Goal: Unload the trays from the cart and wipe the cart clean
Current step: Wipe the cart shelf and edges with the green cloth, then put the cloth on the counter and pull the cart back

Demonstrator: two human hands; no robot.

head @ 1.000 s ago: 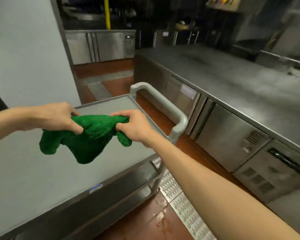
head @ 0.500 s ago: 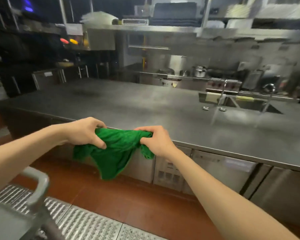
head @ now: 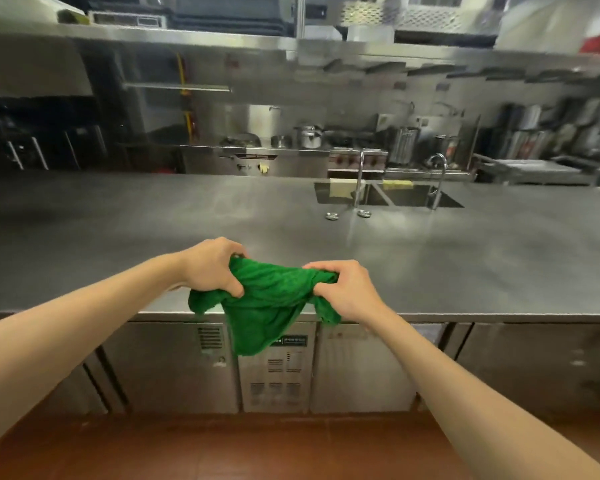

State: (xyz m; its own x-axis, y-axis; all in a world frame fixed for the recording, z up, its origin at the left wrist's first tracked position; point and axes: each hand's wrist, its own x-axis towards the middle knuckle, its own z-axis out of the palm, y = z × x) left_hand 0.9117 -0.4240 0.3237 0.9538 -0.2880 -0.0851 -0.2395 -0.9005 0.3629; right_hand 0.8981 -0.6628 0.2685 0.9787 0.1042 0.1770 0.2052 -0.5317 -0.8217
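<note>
A green cloth (head: 269,303) hangs bunched between both of my hands, over the front edge of a long steel counter (head: 153,223). My left hand (head: 213,266) grips its left corner. Its right corner is pinched in my right hand (head: 343,289). The cloth's middle droops down in front of the cabinet doors. The cart and the trays are out of view.
A double sink (head: 388,195) with two taps is set into the counter's far right part. Steel under-counter cabinets (head: 174,368) stand in front of me above a red-brown floor (head: 257,448). Pots and a stove line the back wall.
My view has swung right, from the cart to the steel counter; the cart has left the frame. Both hands have kept hold of the green cloth and carried it over the counter's edge.
</note>
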